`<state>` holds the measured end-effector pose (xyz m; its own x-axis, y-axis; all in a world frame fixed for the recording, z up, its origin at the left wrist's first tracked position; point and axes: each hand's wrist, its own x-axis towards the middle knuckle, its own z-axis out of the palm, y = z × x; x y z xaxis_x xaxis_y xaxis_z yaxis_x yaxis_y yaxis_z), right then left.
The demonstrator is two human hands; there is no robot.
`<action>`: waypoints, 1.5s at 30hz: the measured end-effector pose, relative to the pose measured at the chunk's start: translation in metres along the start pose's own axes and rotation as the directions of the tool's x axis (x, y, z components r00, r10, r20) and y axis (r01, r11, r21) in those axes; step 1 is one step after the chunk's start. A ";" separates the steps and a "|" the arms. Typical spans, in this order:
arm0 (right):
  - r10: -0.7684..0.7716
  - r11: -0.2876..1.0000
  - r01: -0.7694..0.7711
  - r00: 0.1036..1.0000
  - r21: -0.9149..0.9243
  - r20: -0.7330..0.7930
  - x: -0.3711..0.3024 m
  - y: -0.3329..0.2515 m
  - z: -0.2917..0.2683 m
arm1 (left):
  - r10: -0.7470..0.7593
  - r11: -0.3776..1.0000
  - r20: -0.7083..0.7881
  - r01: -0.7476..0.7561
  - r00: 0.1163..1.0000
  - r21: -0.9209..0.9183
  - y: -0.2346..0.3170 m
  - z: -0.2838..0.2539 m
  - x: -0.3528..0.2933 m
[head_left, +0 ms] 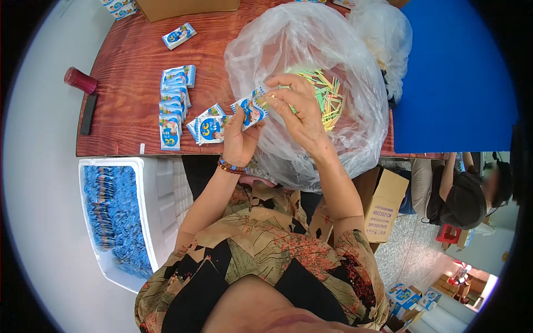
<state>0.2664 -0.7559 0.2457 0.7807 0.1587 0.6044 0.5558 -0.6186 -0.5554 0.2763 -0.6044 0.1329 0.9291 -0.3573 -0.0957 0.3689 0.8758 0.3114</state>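
My left hand (pixel 240 140) is closed on a small blue-and-white packet (pixel 251 111), held tilted over the table's near edge. At the packet's upper end, my right hand (pixel 301 108) has its thumb and fingers pinched together. Whatever sits between those fingertips is too small to make out. Just left of my left hand lie a few similar packets (pixel 210 130), overlapping. Farther left, several more packets (pixel 170 133) form an overlapping row. Beneath and beyond my right hand, a large clear plastic bag (pixel 261 41) holds many thin green and yellow sticks (pixel 328 100).
A lone packet (pixel 179 36) lies toward the back of the reddish wooden table (pixel 127 61). A dark red cup (pixel 80 80) and a black bar (pixel 88 115) are at the left edge. A white foam box (pixel 141 205) full of blue packets stands below left. Cardboard box (pixel 383 205) and co-worker (pixel 466 200) are right.
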 end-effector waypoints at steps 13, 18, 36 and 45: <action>-0.030 0.995 0.017 0.991 0.103 0.132 0.016 -0.002 0.029 | 0.071 0.995 -0.107 -0.078 0.992 -0.060 0.023 -0.002 -0.004; 0.449 0.880 -0.474 0.851 0.031 0.273 0.015 -0.010 0.051 | 0.109 0.991 -0.100 -0.116 0.989 -0.068 0.030 0.004 -0.006; 0.325 0.534 -0.624 0.774 0.571 0.543 0.037 -0.001 0.125 | 0.326 0.834 -0.135 -0.218 0.936 0.507 0.101 -0.013 -0.036; 0.416 0.573 -0.669 0.736 0.474 0.535 0.034 -0.020 0.137 | 0.428 0.799 -0.191 -0.270 0.883 0.537 0.102 -0.028 -0.038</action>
<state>0.3207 -0.6334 0.1989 0.9582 0.2710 -0.0919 -0.0682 -0.0957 -0.9931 0.2793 -0.4924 0.1415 0.9838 0.1210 -0.1322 0.0287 0.6217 0.7827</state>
